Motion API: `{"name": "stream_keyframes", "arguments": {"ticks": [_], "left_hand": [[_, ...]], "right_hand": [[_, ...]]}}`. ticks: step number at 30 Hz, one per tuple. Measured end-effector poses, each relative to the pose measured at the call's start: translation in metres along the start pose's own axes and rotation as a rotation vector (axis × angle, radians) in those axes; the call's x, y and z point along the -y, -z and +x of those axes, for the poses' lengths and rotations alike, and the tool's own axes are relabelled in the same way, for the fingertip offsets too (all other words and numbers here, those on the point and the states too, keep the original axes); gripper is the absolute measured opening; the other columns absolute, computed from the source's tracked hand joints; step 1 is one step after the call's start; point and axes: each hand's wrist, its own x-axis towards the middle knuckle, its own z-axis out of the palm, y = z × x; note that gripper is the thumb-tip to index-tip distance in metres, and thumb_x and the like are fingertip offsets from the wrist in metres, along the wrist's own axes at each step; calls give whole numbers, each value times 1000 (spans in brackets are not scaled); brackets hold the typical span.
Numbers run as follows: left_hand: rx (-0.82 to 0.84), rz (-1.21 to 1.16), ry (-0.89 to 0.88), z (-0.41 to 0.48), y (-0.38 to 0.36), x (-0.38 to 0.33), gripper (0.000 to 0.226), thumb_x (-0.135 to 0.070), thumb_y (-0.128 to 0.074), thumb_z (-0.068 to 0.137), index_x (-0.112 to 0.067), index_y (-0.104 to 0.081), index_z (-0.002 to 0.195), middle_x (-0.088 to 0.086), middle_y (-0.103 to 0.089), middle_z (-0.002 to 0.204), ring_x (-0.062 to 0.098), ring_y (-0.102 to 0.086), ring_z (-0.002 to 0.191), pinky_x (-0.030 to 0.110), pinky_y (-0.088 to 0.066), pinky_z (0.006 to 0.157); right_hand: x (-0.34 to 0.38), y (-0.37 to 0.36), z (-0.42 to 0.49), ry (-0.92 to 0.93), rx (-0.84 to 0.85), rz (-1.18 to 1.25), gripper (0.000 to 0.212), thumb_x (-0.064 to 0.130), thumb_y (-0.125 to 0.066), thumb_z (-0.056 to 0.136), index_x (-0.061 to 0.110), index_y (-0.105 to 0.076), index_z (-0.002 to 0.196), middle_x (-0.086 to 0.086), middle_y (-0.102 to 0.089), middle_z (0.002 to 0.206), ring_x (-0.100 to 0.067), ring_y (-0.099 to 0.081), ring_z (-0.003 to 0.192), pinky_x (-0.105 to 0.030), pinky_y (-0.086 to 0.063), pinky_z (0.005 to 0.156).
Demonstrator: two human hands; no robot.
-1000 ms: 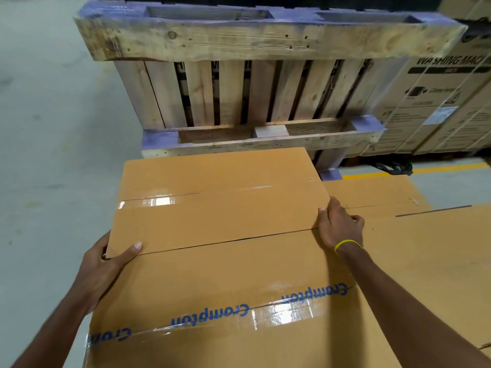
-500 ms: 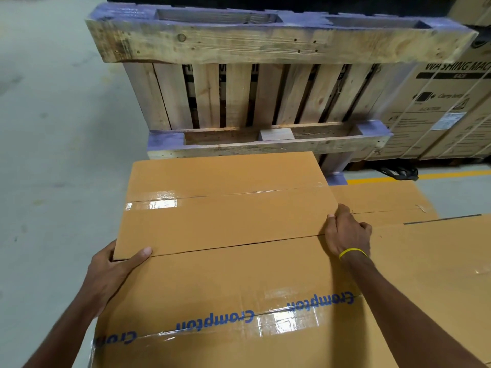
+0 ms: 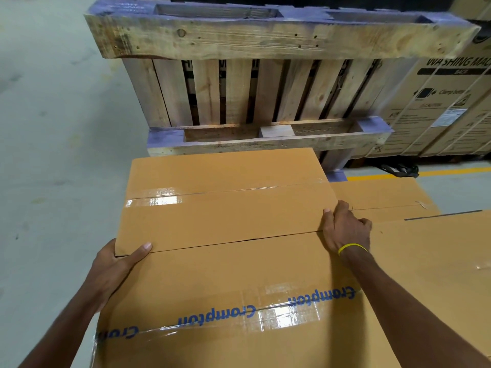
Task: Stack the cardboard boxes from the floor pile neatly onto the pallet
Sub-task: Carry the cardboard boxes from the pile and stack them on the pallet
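Concrete floor (image 3: 53, 128) runs to a pallet (image 3: 265, 41) standing on edge. 2 hands grip the top box (image 3: 225, 208), left hand (image 3: 114, 269) at its near corner, right hand (image 3: 345, 229) on the opposite edge, likely to lift it level off the taped box (image 3: 225, 288) beneath.

Left grip (image 3: 111, 269) and right grip (image 3: 345, 229) hold a cardboard box (image 3: 225, 205) by its near corners, against a Crompton-taped box (image 3: 225, 282); a wooden pallet (image 3: 265, 38) stands upright behind.
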Motion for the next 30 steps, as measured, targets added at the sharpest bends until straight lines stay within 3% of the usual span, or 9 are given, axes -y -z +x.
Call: {"name": "stream_keyframes", "arguments": {"ticks": [3, 8, 11, 14, 18, 22, 24, 27, 30], "left_hand": [[7, -8, -8, -1, -1, -1, 91, -71, -87, 63, -21, -59, 134, 8, -72, 116, 35, -71, 102, 60, -58, 89], [37, -12, -3, -3, -2, -2, 68, -48, -77, 77, -17, -59, 134, 11, -73, 116, 36, -71, 101, 57, -59, 86], [34, 4, -12, -5, -2, -5, 64, -47, -78, 77, -16, -61, 131, 11, -73, 114, 35, -71, 100, 55, -59, 86], [41, 36, -31, -8, 0, -8, 58, -50, -77, 76, -21, -62, 124, 8, -73, 111, 33, -70, 99, 54, -58, 87], [-41, 151, -49, -14, -1, -14, 54, -52, -80, 81, -20, -63, 121, 10, -72, 112, 34, -68, 97, 53, -55, 90], [-150, 252, -66, -37, 0, -19, 81, -69, -77, 74, -14, -61, 131, 15, -69, 122, 40, -63, 105, 53, -51, 93], [-174, 239, -42, -62, -1, -24, 79, -65, -76, 71, -13, -60, 128, 16, -66, 124, 40, -60, 112, 51, -46, 97], [-165, 217, -2, -100, 0, -27, 86, -54, -79, 72, -8, -55, 140, 17, -63, 133, 42, -57, 127, 51, -42, 107], [-127, 232, -1, -139, 5, -30, 96, -53, -75, 63, -7, -53, 145, 17, -63, 138, 38, -57, 128, 49, -41, 109]], "right_hand": [[2, 0, 0, -2, -4, -25, 33, 41, -26, 103, 12, -41, 110, -16, -69, 102, -37, -63, 86, -53, -32, 99], [4, 0, -2, -13, 7, -79, 37, 42, -26, 102, 12, -44, 112, -17, -67, 109, -38, -61, 100, -54, -32, 102], [9, -2, -3, -34, 3, -172, 52, 44, -23, 100, 6, -47, 128, -21, -64, 119, -40, -55, 112, -52, -31, 103], [12, 5, -6, -69, 63, -253, 68, 50, -25, 101, 4, -32, 151, -21, -51, 141, -41, -44, 130, -54, -21, 113], [13, 17, -31, 2, 147, -239, 67, 53, -21, 101, 12, -24, 154, -14, -26, 160, -39, -25, 144, -56, -11, 118], [13, 30, -81, 47, 271, -59, 68, 54, -29, 101, 16, -22, 156, -12, -13, 166, -35, -13, 151, -52, -12, 122], [8, 40, -105, 64, 327, 35, 66, 53, -34, 101, 17, -25, 155, -10, -10, 168, -31, -10, 153, -47, -12, 123], [1, 57, -136, 77, 422, 250, 63, 46, -44, 103, 14, -30, 155, -9, -18, 167, -27, -16, 153, -36, -14, 124], [-1, 87, -164, 24, 455, 544, 62, 37, -55, 101, 13, -36, 154, -5, -38, 159, -20, -35, 146, -28, -26, 117]]}}
